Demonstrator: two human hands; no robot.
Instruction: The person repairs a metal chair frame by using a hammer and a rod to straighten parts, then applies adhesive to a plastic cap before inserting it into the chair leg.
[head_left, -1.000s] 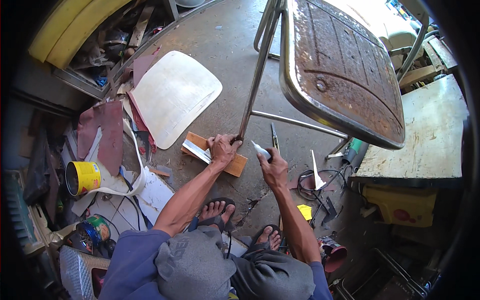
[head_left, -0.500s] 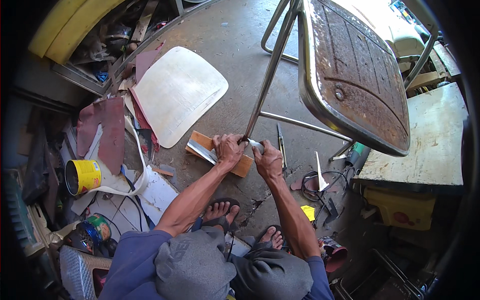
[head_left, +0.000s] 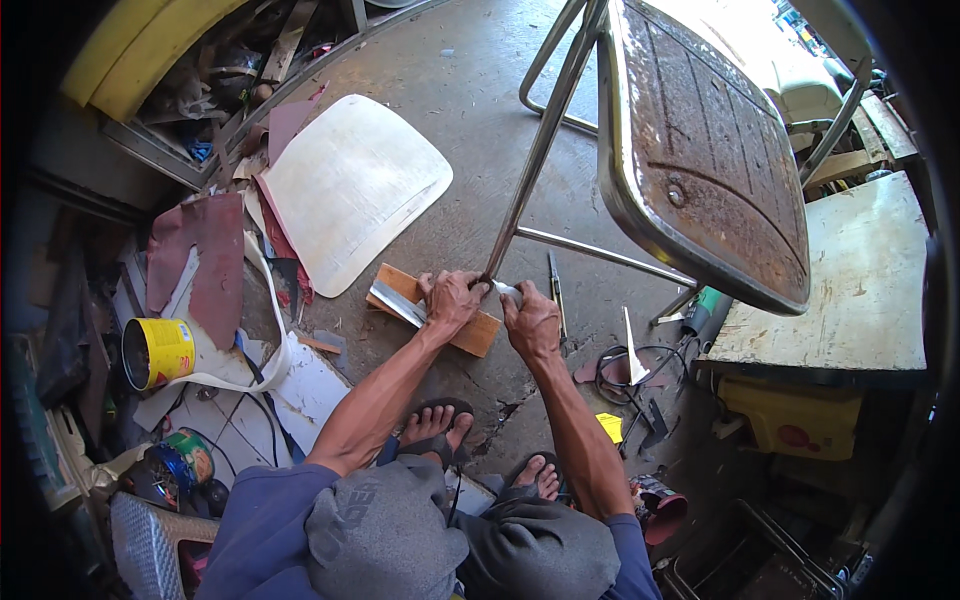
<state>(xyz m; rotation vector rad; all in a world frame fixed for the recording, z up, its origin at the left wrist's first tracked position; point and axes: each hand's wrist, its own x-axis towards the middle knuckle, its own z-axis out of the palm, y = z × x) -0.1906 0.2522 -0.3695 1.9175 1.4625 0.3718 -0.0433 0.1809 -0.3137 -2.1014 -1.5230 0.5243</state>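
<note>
Chair [head_left: 700, 170] stood tilted, one leg's [head_left: 530, 170] foot resting on wood block [head_left: 440, 310]. Work at the foot looked mid-way; nothing visibly finished. Left hand [head_left: 452, 300] was closed round the leg's foot. Right hand [head_left: 530, 322] was fisted on a small metal piece [head_left: 507, 292] touching it. Both forearms were extended forward.

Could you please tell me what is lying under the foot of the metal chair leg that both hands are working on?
A wooden block on the concrete floor lies beneath it. The left hand and right hand cover the contact.
</note>
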